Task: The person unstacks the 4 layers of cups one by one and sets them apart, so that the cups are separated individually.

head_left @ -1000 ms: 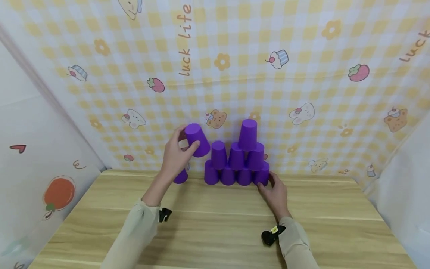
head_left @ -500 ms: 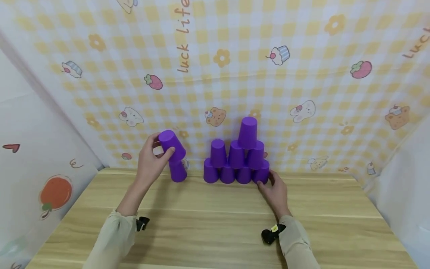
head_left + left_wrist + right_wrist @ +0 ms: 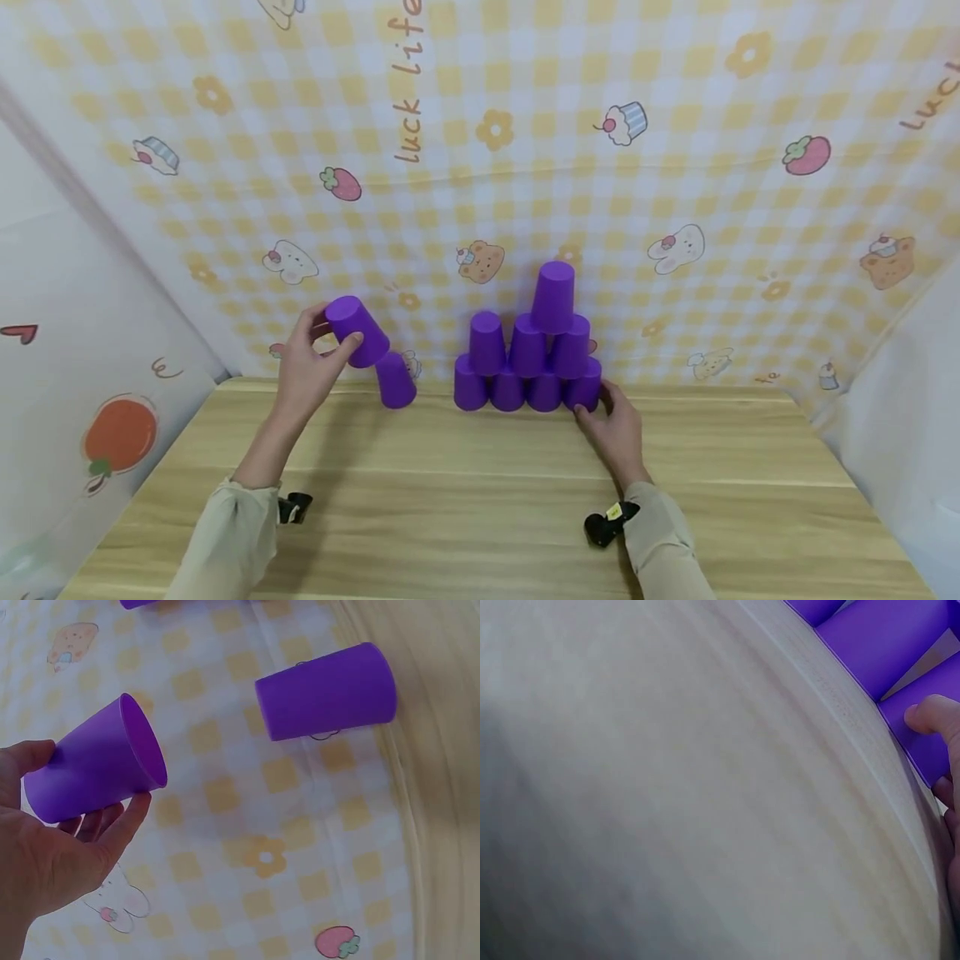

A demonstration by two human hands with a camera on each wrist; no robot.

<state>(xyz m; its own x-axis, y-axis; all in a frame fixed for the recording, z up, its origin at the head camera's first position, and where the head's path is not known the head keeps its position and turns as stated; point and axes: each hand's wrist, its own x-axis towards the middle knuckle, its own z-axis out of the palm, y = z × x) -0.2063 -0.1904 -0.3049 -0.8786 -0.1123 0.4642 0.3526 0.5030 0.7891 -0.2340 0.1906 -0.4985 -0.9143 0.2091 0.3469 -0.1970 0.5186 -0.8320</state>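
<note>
The left hand (image 3: 307,371) grasps a tilted purple cup (image 3: 356,331) above the counter (image 3: 480,500); the left wrist view shows its open mouth. The right hand (image 3: 617,429) touches the pyramid's end cup (image 3: 587,387) with its fingers loosely curled.

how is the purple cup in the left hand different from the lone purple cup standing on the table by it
The held cup is off the table, tilted, gripped by the left hand; the lone cup rests upside down on the table, untouched. The held cup sits higher and further left. Both look the same purple and shape.
</note>
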